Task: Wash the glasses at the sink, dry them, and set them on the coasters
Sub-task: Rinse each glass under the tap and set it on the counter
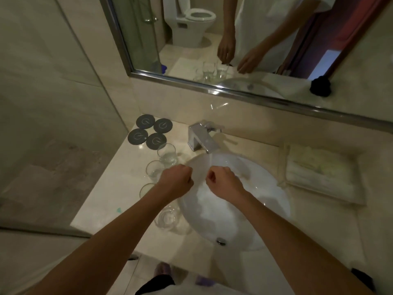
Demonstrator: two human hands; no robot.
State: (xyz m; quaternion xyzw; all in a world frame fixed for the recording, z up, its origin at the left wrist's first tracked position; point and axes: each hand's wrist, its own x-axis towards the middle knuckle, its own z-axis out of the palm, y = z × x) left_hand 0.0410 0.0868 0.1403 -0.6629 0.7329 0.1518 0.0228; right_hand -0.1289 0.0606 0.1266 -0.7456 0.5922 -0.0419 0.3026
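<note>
Several clear glasses stand on the counter left of the basin, the farthest (167, 155) near the tap and the nearest (168, 218) by the basin's rim; my left forearm partly covers one of them. Several dark round coasters (148, 133) lie bare at the counter's back left corner. My left hand (175, 179) and my right hand (221, 180) hover side by side over the white basin (276, 188), both with fingers curled under. I see nothing held in either. A thin stream of water falls from the chrome tap (204, 138) just beyond my hands.
A folded white towel (319, 171) lies on the counter right of the basin. A mirror (212, 39) hangs above the backsplash, with a black object (320, 86) at its lower right edge. A glass shower wall (53, 124) closes the left side.
</note>
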